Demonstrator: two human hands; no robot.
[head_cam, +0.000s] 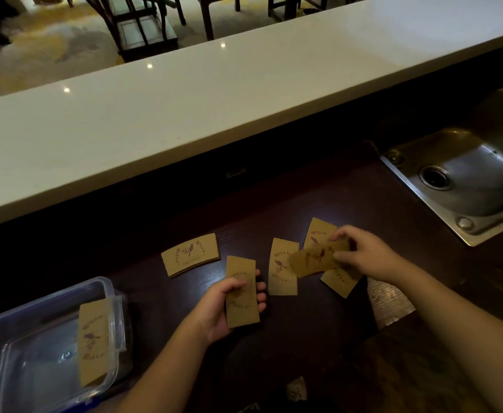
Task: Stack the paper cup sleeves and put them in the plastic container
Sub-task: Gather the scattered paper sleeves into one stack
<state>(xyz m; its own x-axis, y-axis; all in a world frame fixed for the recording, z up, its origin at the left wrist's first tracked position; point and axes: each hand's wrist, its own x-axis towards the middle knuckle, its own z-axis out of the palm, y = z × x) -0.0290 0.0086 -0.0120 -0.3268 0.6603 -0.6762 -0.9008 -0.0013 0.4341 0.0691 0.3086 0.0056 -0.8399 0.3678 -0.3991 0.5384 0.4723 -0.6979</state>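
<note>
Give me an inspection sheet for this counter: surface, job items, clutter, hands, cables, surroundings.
Surface: dark wooden worktop, dimly lit.
Job's things: plastic container at left, one sleeve in container leaning against its rim; loose sleeves on the worktop.
Clutter: paper scrap near the front edge.
Hands: left hand holds a sleeve; right hand lifts another sleeve.
Cables: nothing seen.
Surroundings: white bar top, steel sink at right, chairs beyond.
</note>
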